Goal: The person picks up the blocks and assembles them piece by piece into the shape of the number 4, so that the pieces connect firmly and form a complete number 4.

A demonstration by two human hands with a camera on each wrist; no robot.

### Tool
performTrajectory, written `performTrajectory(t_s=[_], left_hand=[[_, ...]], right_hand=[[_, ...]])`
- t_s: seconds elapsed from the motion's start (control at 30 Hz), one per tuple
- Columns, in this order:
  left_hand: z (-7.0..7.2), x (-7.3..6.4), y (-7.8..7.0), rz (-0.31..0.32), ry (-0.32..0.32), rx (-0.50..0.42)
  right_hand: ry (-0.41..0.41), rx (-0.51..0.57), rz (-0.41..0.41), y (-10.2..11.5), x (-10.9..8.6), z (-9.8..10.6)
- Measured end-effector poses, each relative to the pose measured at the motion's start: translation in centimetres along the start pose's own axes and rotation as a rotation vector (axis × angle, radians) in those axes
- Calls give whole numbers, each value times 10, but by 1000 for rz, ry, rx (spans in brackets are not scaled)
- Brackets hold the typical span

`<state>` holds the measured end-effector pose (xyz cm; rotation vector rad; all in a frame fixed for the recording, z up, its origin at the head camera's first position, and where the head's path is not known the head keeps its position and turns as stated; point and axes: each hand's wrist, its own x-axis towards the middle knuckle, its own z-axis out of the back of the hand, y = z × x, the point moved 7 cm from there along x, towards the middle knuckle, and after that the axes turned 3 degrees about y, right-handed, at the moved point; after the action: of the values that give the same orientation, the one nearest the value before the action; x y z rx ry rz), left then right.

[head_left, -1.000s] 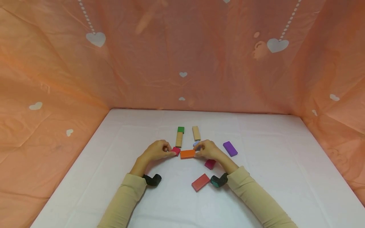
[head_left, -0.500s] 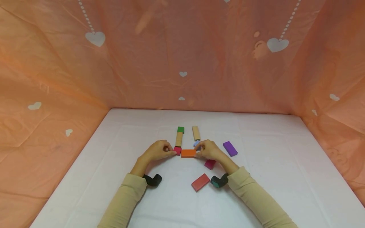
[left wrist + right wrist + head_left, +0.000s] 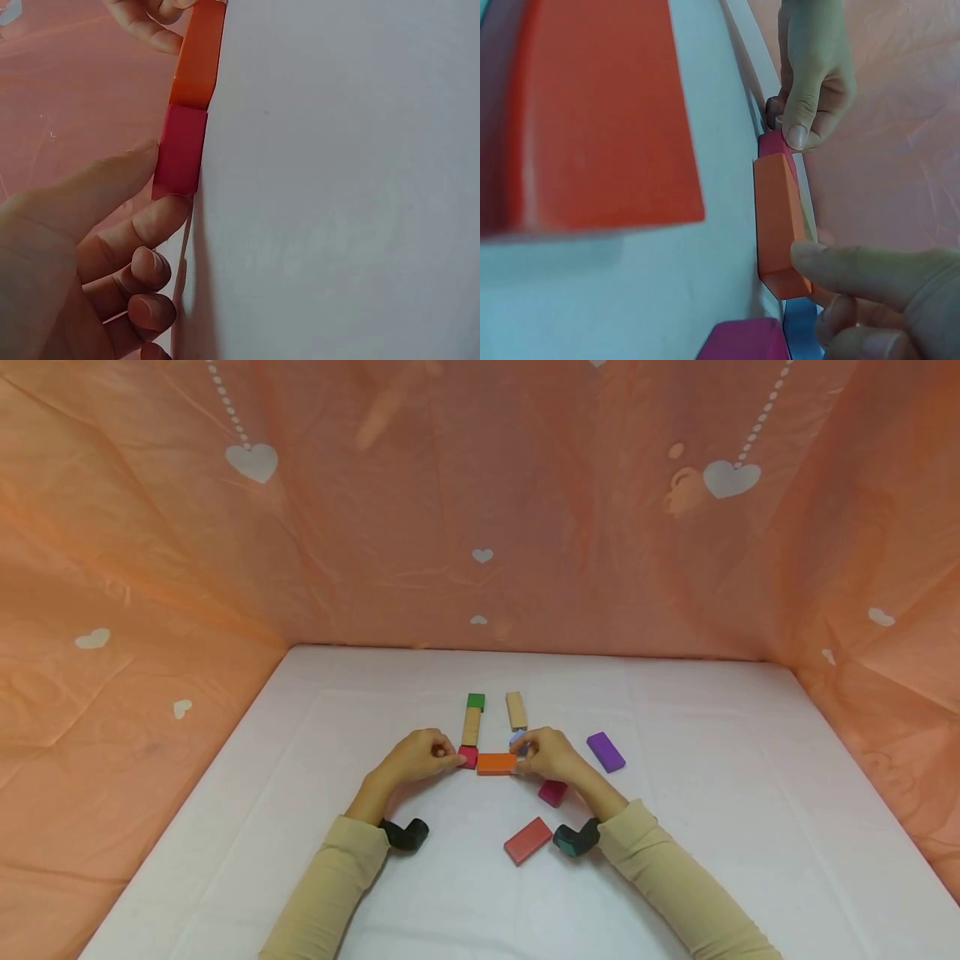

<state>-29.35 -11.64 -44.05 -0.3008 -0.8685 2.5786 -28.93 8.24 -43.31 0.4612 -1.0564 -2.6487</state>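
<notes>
Orange drapes printed with pale hearts wall in a white, lightly creased worktop on its far side and both flanks. Near its middle, the left hand pinches a pinkish-red block; just beside that, the right hand grips the end of an orange block.
</notes>
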Motion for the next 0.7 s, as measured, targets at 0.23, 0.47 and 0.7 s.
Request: performTrajectory(t_s=[0.23, 0.47, 0.7], left_hand=[[-1, 1, -1, 10, -2, 12], [-2, 1, 0, 38, -9, -3], [-1, 3, 5, 40, -40, -21]], right_hand=[[-22, 11, -1, -3, 2, 1], [-21, 21, -3, -4, 1, 2], [-26, 33, -1, -5, 2, 1]])
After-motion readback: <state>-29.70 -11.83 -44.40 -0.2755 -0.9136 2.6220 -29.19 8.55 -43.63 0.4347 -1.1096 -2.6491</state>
